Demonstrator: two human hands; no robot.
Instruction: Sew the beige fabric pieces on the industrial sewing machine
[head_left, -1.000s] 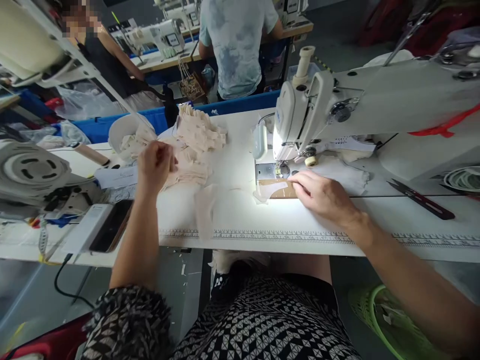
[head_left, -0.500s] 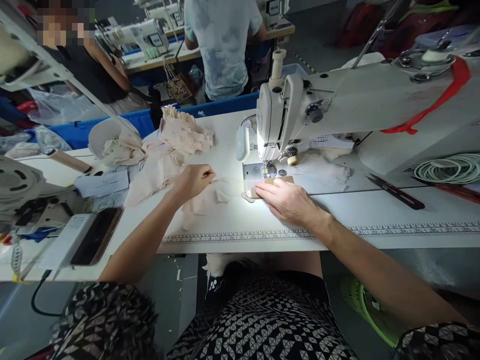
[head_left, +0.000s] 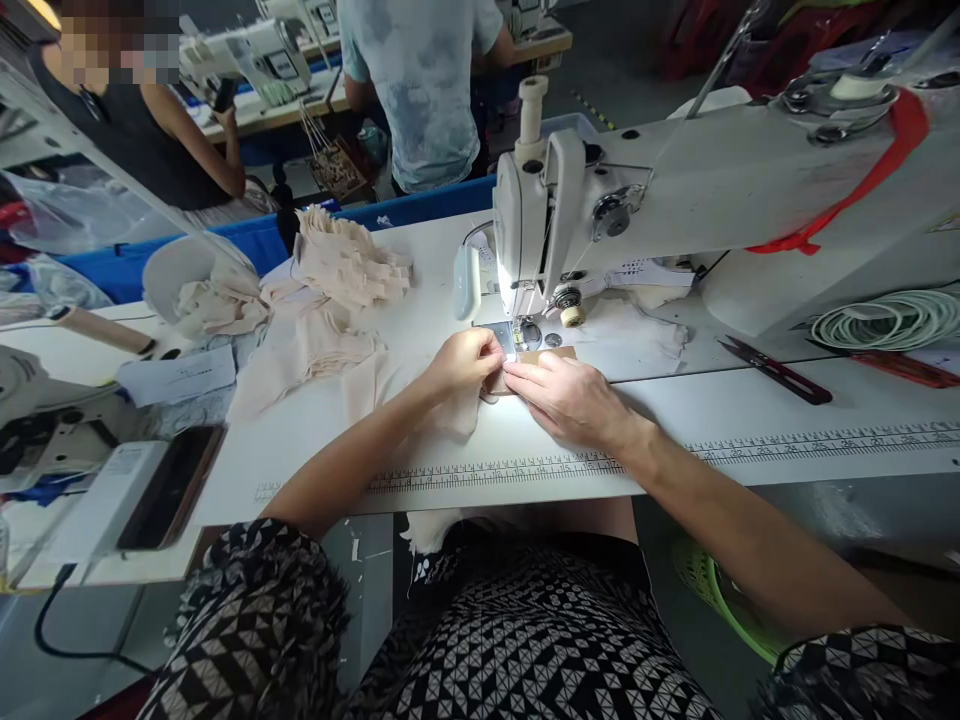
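Note:
My left hand (head_left: 469,362) is closed in a pinch at the left side of the presser foot. A thin beige fabric piece (head_left: 459,412) hangs from its fingers onto the table. Just to the right, my right hand (head_left: 570,395) lies palm down with its fingers stretched over a flat tan piece (head_left: 559,354). I cannot tell whether that piece is cloth or card. The fingertips of both hands nearly meet below the needle of the white sewing machine (head_left: 517,240), and they hide part of the work.
Ruffled beige cloth (head_left: 349,260) lies heaped on the left, near a phone (head_left: 171,488). Thread snips (head_left: 780,370) and a cord coil (head_left: 870,318) rest on the right. A printed ruler (head_left: 525,468) runs along the front edge. Two people (head_left: 427,90) are beyond the blue trough.
My left hand has moved right from the cloth heap to the needle area, bringing a beige fabric piece along. My right hand stays on the tan piece. The view has shifted slightly.

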